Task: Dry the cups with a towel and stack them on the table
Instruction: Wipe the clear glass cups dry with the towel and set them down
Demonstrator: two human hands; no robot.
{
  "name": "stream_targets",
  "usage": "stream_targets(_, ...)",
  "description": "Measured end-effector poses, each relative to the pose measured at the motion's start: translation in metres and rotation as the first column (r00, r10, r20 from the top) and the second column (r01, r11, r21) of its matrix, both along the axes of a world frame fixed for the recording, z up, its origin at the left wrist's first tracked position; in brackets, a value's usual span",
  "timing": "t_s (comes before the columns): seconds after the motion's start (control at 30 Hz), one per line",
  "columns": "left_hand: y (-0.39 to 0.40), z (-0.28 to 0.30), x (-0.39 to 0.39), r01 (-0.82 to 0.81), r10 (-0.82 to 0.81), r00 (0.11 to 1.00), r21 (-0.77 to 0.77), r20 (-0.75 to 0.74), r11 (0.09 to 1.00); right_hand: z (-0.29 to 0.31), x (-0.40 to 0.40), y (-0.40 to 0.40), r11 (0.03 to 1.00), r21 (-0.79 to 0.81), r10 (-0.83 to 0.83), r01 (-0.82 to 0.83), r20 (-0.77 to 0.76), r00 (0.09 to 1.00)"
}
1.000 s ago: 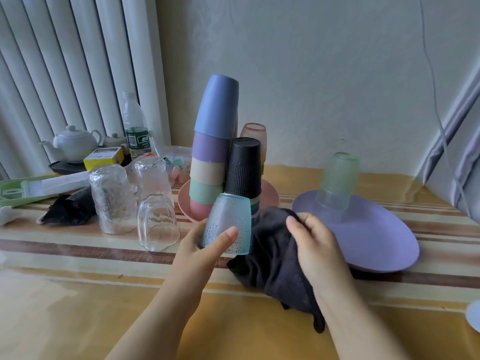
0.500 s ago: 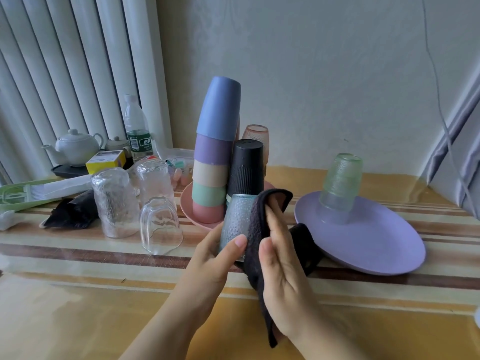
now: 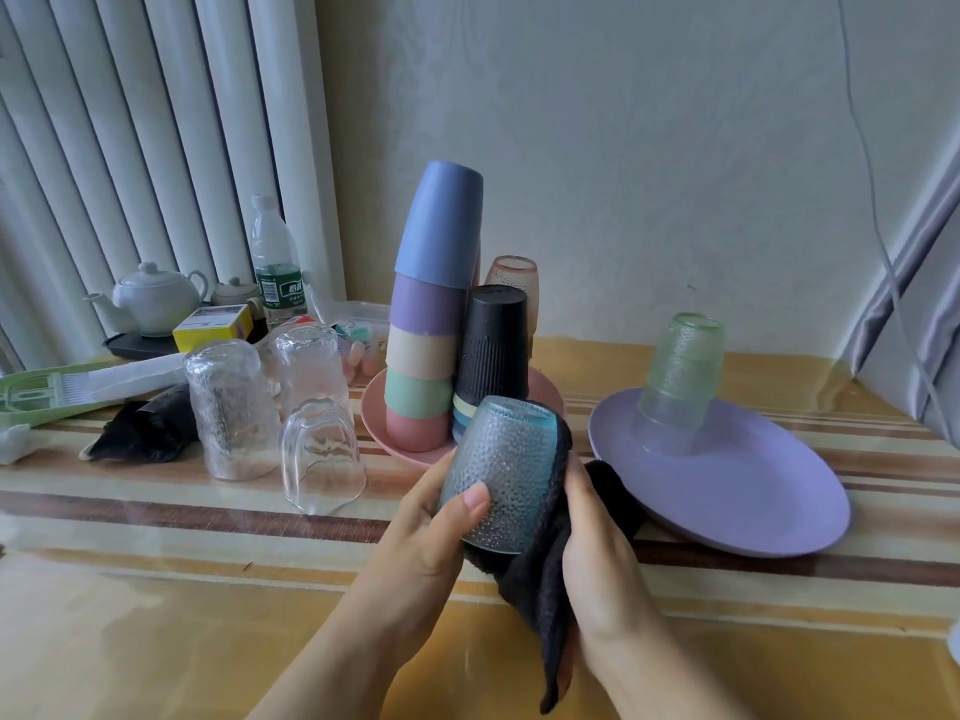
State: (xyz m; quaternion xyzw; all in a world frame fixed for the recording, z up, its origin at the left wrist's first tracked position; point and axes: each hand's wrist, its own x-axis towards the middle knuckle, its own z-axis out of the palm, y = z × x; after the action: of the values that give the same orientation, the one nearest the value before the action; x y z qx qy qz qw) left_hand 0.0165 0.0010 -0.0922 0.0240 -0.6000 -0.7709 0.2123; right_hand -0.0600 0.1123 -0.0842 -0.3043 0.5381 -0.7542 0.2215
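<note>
I saw the blue dimpled glass (image 3: 501, 472) held upside down above the table's near half, the left hand (image 3: 434, 532) curled round its left side with the thumb across the front. The right hand (image 3: 597, 553) pressed the dark towel (image 3: 540, 589) against the glass's right flank; the cloth hid the fingers behind it, so their lie was unclear, and one end of the towel hung below the wrists.

Just behind stood the pink plate (image 3: 374, 418) with a tilted tower of coloured cups (image 3: 434, 314) and a black cup (image 3: 496, 345) over more cups whose rims alone showed. A pinkish glass (image 3: 514, 272) peeked out behind, mostly hidden.

Toward the table's right edge, the purple plate (image 3: 753, 485) bore two nested glasses, green glass (image 3: 685, 356) uppermost. Three clear glasses (image 3: 231, 407) waited inverted to the left. At the far left corner, a teapot (image 3: 153, 298), water bottle (image 3: 272, 267) and yellow box (image 3: 210, 327) crowded together, smaller items behind them indistinct.
</note>
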Motion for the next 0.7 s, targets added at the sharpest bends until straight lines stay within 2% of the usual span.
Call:
stream_targets(0.07, -0.002, -0.001, -0.002, -0.040, 0.041, 0.999, -0.030, 0.010, 0.999, -0.002, 0.003, -0.001, 1.000, -0.014, 0.023, -0.023, -0.010, 1.000)
stream_targets(0.13, -0.004, 0.000, -0.004, -0.146, 0.146, 0.989, -0.037, -0.004, 0.989, 0.000, 0.003, 0.002, 0.998, -0.026, -0.063, 0.061, -0.084, 0.994)
stream_targets(0.2, -0.007, 0.002, -0.006, -0.274, 0.273, 0.961, -0.032, -0.040, 0.961, 0.003, 0.001, 0.003, 0.988, -0.055, -0.153, 0.144, -0.206, 0.967)
stream_targets(0.27, -0.005, 0.008, -0.003, -0.349, 0.343, 0.937, -0.101, -0.067, 0.932, 0.007, 0.005, 0.003, 0.981, -0.057, -0.195, 0.187, -0.344, 0.919)
stream_targets(0.43, 0.007, 0.009, 0.000, -0.314, 0.313, 0.948, -0.315, -0.054, 0.896, -0.009, 0.019, -0.012, 0.948, -0.057, -0.282, 0.312, -0.602, 0.747)
stream_targets(0.57, 0.004, 0.005, -0.002, -0.268, 0.267, 0.963, -0.321, -0.048, 0.908, -0.007, 0.020, -0.012, 0.940, -0.031, -0.289, 0.340, -0.604, 0.742)
stream_targets(0.7, 0.009, 0.008, 0.000, -0.146, 0.165, 0.986, -0.356, 0.025, 0.923, 0.003, 0.009, -0.001, 0.957, -0.003, -0.258, 0.291, -0.472, 0.843)
